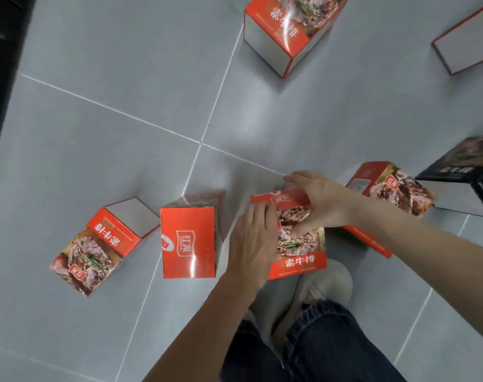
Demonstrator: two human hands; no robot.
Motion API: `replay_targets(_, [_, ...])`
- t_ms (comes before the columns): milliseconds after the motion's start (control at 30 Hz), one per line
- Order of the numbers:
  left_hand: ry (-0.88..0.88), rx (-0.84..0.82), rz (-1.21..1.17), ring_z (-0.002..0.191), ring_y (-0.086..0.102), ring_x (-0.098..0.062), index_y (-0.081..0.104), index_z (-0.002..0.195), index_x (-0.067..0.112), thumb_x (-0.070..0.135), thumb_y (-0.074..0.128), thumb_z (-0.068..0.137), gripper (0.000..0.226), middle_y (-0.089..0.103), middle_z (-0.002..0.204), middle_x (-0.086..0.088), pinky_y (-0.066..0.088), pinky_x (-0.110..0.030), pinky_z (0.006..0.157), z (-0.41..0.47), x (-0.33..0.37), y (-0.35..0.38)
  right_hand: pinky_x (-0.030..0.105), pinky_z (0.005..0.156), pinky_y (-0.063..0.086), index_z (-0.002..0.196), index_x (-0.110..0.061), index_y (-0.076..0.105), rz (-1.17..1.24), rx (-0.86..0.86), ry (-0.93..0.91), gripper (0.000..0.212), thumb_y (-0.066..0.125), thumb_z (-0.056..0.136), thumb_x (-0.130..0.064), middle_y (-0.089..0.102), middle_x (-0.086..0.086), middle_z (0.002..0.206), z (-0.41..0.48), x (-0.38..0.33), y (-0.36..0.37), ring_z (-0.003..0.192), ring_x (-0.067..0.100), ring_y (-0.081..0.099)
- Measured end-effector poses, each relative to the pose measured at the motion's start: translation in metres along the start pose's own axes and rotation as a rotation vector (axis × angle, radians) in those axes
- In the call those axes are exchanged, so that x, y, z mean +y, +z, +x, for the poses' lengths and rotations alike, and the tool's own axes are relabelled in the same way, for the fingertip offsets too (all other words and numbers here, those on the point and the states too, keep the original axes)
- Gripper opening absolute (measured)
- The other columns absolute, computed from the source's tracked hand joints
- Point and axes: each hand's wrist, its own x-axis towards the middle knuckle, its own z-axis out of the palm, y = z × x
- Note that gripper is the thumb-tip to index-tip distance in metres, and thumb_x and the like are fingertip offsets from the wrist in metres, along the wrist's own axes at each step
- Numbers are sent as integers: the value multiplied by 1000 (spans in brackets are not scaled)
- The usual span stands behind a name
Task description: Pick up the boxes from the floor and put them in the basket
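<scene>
The box in my hands [299, 235] sits low in the view at about 5 o'clock from centre, red with a food photo and white characters on its top face. My left hand [252, 244] lies flat against its left side, fingers extended along the edge. My right hand [317, 201] reaches over the far end, fingers spread and curled over the red top edge, thumb on the photo face. Both hands are in contact with this one box, pressing it between them; I cannot tell whether it is clear of the floor. Box count in view: seven. Item one is the box in my hands. Item two, a red box with a logo face [189, 238], stands just beside my left hand at 7 o'clock. Item three, a tilted red box [97, 244], lies further out at 8 o'clock. Item four, a red box behind my right forearm [389, 186], lies at 4 o'clock. Item five, a black box [466, 175], touches the right frame edge at 3 o'clock. Item six, a far red box [287, 28], stands at 12 o'clock. Item seven, a partly cropped box [466, 42], lies at 1 o'clock. All rest on the grey tiled floor [110, 119]. One pale shoe [326, 282] and dark jeans [317, 346] show at 6 o'clock.
</scene>
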Motion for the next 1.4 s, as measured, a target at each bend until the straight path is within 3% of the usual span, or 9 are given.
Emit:
replay_targets(200, [24, 151, -20, 100, 65, -21, 49, 114, 9, 31, 87, 55, 73, 68, 109, -8, 53, -28, 82, -31, 17, 14, 36, 117, 17, 148, -15, 14, -223, -143, -37, 121, 80, 54, -55, 27, 4, 151, 1, -10, 20, 139, 22, 25])
replay_targets(400, [69, 171, -98, 103, 62, -18, 47, 116, 11, 36, 84, 61, 71, 66, 112, -6, 46, -27, 88, -36, 14, 11, 35, 102, 33, 129, -17, 36, -286, -62, -26, 98, 78, 51, -58, 47, 0, 125, -1, -10, 32, 115, 21, 44])
replay_targets(500, [69, 147, -249, 112, 48, -17, 43, 126, 9, 50, 65, 77, 67, 59, 120, -7, 33, -28, 98, -36, 4, -8, 34, 97, 35, 122, -19, 40, -271, -25, 3, 90, 78, 51, -58, 50, -2, 118, -14, -10, 36, 109, 20, 46])
replay_targets(600, [-202, 213, -405, 121, 42, -18, 42, 130, 9, 57, 53, 83, 68, 52, 129, -8, 31, -28, 104, -41, -9, -32, 35, 99, 35, 121, -20, 40, -284, 64, 34, 86, 77, 52, -57, 51, -3, 117, -26, -14, 35, 109, 20, 47])
replay_targets(767, [-660, 253, -348, 123, 46, -32, 36, 135, 11, 48, 81, 60, 95, 45, 137, -12, 44, -50, 99, -50, -39, -52, 38, 98, 36, 123, -17, 39, -192, 162, 118, 89, 79, 53, -56, 51, 0, 119, -41, -26, 12, 113, 23, 47])
replay_targets(967, [-1138, 145, -483, 137, 29, -32, 20, 145, 9, 54, 82, 55, 119, 30, 148, -14, 26, -46, 111, -50, -34, -52, 37, 94, 37, 123, -16, 39, -179, 233, 140, 91, 80, 52, -57, 51, 1, 117, -47, -39, -11, 109, 23, 47])
replay_targets(1067, [-1231, 122, -500, 139, 25, -33, 12, 147, 6, 52, 83, 55, 125, 27, 149, -16, 20, -44, 114, -43, -27, -40, 37, 94, 37, 124, -17, 39, -165, 260, 132, 91, 80, 52, -56, 51, 1, 118, -47, -38, -15, 110, 23, 47])
replay_targets(1167, [-1275, 182, -442, 136, 29, -34, 16, 146, 4, 48, 85, 54, 123, 33, 146, -18, 23, -43, 112, -37, -27, -27, 36, 92, 37, 124, -17, 39, -152, 278, 129, 92, 80, 52, -56, 51, 1, 118, -48, -33, -14, 109, 23, 47])
replay_targets(1400, [-1271, 141, -467, 132, 32, -36, 20, 144, 5, 48, 79, 63, 110, 36, 142, -19, 23, -44, 109, -38, -39, -44, 39, 94, 38, 124, -16, 39, -164, 288, 169, 92, 80, 52, -57, 52, 1, 119, -64, -37, -17, 110, 24, 47])
